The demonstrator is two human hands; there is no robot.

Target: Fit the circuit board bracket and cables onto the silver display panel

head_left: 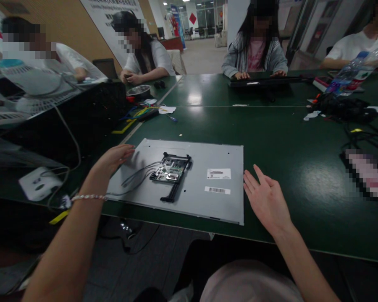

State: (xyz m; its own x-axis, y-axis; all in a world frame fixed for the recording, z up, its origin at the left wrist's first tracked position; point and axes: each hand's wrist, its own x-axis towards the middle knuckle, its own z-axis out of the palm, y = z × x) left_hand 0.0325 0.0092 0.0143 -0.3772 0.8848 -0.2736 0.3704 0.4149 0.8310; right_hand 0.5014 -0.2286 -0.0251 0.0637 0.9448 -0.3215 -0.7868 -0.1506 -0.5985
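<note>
A flat silver display panel [201, 201] lies back side up on the green table, with two barcode labels [219, 173] on its right half. Resting on its middle is a small circuit board [170, 170] in a black plastic frame, from which grey cables [138, 172] run left. My left hand [116, 157] is at the panel's left edge, fingers stretched out and holding nothing. Beside the right edge, my right hand [266, 199] is open, palm toward the panel; its fingertips are close to the edge, and I cannot tell whether they touch.
Left stand a large black panel [91, 117], a white fan [34, 84] and a white box [39, 182]. Wires and a screwdriver [172, 118] lie beyond the panel. At right are plastic bottles [349, 75] and black cables [370, 138]. Several people sit around the table.
</note>
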